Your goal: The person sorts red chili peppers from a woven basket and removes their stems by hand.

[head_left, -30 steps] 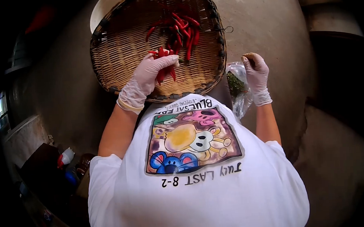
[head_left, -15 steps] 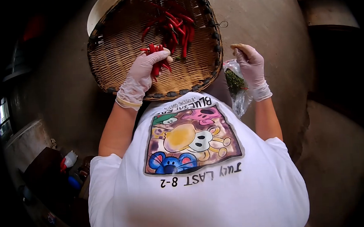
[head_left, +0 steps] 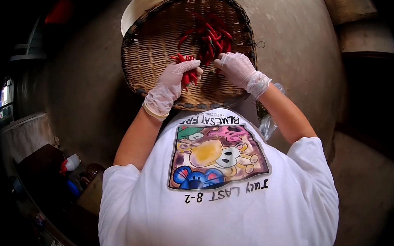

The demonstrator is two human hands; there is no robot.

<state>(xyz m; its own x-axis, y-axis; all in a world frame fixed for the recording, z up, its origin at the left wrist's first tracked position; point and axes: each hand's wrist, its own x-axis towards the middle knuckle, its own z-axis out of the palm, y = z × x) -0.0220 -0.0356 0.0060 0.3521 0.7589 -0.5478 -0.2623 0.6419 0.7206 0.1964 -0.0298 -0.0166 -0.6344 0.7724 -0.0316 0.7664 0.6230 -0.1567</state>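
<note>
In the head view, my left hand point(head_left: 173, 78), in a thin white glove, is closed around a bunch of red chili peppers point(head_left: 187, 77) over the near part of a round wicker basket point(head_left: 144, 83). A loose pile of red chili peppers point(head_left: 211, 38) lies toward the basket's far right. At the pile's near edge is my gloved right hand point(head_left: 238, 69), its fingers pinched together over a red chili pepper. The fingertips partly hide that pepper, with a little red showing below them.
Beneath the basket's far left edge shows a pale round tub point(head_left: 131, 16). A clear plastic bag point(head_left: 267, 126) sits below my right forearm, mostly covered by it. Dark furniture with assorted items point(head_left: 71, 163) stands at the lower left.
My right hand has moved left from above the plastic bag to the chili pile in the basket. My left hand still grips its bunch. The whole view has shifted slightly.
</note>
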